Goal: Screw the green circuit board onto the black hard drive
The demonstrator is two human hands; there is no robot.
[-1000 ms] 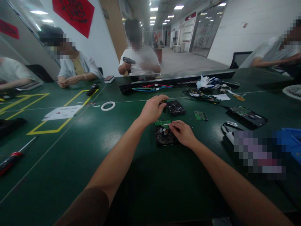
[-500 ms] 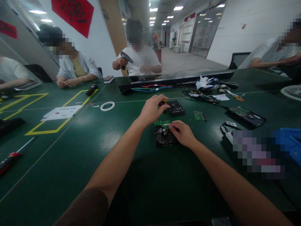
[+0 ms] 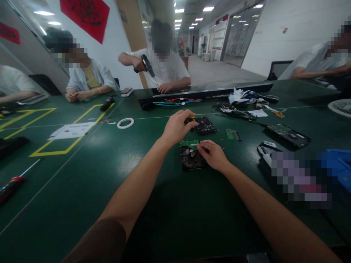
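Observation:
A black hard drive point(image 3: 193, 160) lies on the green table in front of me, with a green circuit board point(image 3: 186, 144) across its far end. My right hand point(image 3: 214, 155) is closed at the board's right edge, its thumb and finger pinching there by a pale strip. Above the far side of that drive, my left hand point(image 3: 179, 126) is curled around a small black and yellow tool point(image 3: 193, 119), probably a screwdriver; its lower end cannot be made out clearly. Just beyond is a second hard drive point(image 3: 205, 125). Another green circuit board point(image 3: 233, 134) rests to the right.
A third drive point(image 3: 287, 134) with a cable lies at right, near a blue bin point(image 3: 340, 164). White tape roll point(image 3: 125, 123) and red-black screwdriver point(image 3: 12, 186) are left. Across the table, a person holds a power drill point(image 3: 148, 65) near a long black bar point(image 3: 214, 93).
My two hands hold nearly the same position. Across the table, the person has lowered the drill's bit toward the tabletop and raised that elbow outward.

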